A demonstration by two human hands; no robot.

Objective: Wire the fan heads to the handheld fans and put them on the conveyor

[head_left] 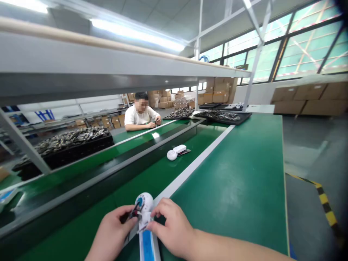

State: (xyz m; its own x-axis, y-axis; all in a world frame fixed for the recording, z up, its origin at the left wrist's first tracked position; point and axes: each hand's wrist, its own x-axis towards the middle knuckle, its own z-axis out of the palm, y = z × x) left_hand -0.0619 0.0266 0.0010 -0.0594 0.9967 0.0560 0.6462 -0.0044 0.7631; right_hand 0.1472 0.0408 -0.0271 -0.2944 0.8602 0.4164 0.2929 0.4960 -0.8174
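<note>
In front of me lies a white device with a round head (147,201) and a long body with a blue strip (147,245). It rests across the edge strip of the green belt. My left hand (111,227) pinches a small dark part with thin wires (133,214) against the device's left side. From the right, my right hand (175,227) has thumb and fingertips closed on the white middle section, just below the round head. The fingers partly hide this section, so its fine details cannot be made out.
Farther along the green belt (130,170) lies another white round-headed piece (172,155) beside a white block (179,148). Black trays of small metal parts (223,116) stand beyond. Across the line sits a person (137,117) near a heaped black bin (78,141). A shelf (108,61) hangs overhead.
</note>
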